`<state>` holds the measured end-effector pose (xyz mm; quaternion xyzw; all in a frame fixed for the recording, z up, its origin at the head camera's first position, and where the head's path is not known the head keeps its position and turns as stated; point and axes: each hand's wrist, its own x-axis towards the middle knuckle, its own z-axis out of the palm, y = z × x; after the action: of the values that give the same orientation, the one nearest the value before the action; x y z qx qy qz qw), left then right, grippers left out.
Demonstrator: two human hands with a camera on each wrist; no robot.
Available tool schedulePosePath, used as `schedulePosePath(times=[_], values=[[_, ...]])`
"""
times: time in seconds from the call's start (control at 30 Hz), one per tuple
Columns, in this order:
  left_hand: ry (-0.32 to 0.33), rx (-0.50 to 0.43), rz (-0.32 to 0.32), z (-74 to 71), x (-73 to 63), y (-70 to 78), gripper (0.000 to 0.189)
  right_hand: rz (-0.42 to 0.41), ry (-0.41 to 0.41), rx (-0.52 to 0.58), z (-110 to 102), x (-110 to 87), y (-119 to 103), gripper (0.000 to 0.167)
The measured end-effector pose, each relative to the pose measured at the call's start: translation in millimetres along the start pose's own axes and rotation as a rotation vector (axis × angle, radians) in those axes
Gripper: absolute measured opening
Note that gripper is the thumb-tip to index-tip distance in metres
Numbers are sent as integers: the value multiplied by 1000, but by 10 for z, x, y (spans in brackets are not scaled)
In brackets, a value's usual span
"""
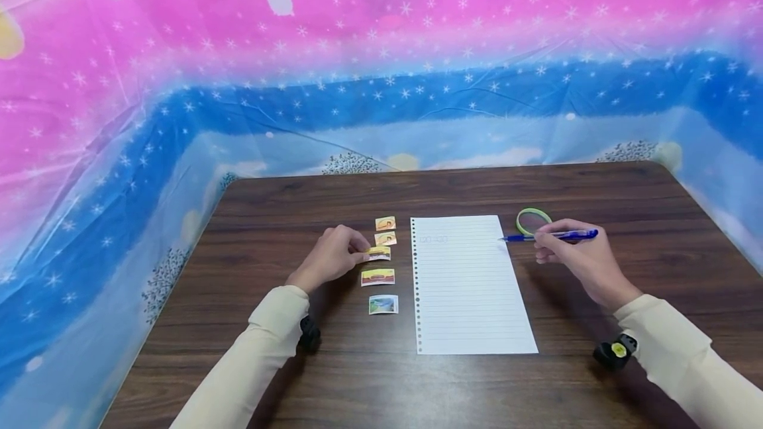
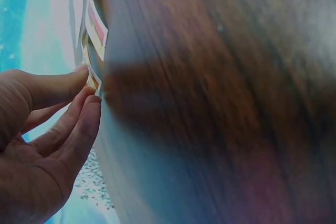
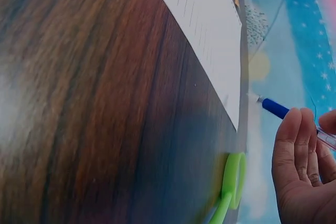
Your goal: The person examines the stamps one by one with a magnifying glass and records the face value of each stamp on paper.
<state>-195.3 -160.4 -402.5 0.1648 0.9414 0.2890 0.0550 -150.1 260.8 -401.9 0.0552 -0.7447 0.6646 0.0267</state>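
My left hand (image 1: 334, 253) pinches a yellow postage stamp (image 1: 380, 253) by its left edge, between thumb and fingertips. In the left wrist view this stamp (image 2: 94, 81) is mostly covered by the fingers. Two orange-and-cream stamps (image 1: 385, 224) lie just beyond it; a yellow-and-red stamp (image 1: 378, 277) and a green-blue landscape stamp (image 1: 383, 304) lie nearer. My right hand (image 1: 575, 253) holds a blue pen (image 1: 581, 235), its tip pointing left over the right edge of a lined sheet (image 1: 471, 296). Faint writing (image 1: 433, 240) marks the sheet's upper left.
A green-rimmed magnifying glass (image 1: 533, 212) lies behind the right hand, its handle partly hidden in the head view. The dark wooden table (image 1: 238, 363) carries everything. A pink and blue snowflake cloth (image 1: 357, 98) hangs around its far and side edges.
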Motion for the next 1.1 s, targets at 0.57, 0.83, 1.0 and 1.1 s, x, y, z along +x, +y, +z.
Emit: schedulePosePath(times=[0.57,0.83,1.0,1.1], values=[[-12,-14,-39,38,34,-32,11,-3,66,57,-154,-51,131,27],[-8,-3,-32,33,31,-7,12,-18,70,94,-196,-117,184,22],[-9,-4,-29,34,33,-18,12,4,130,-66,-222,-143,190,35],[-13,-5,-36,40,36,-26,12,41,159,-226,-237,-163,186,40]])
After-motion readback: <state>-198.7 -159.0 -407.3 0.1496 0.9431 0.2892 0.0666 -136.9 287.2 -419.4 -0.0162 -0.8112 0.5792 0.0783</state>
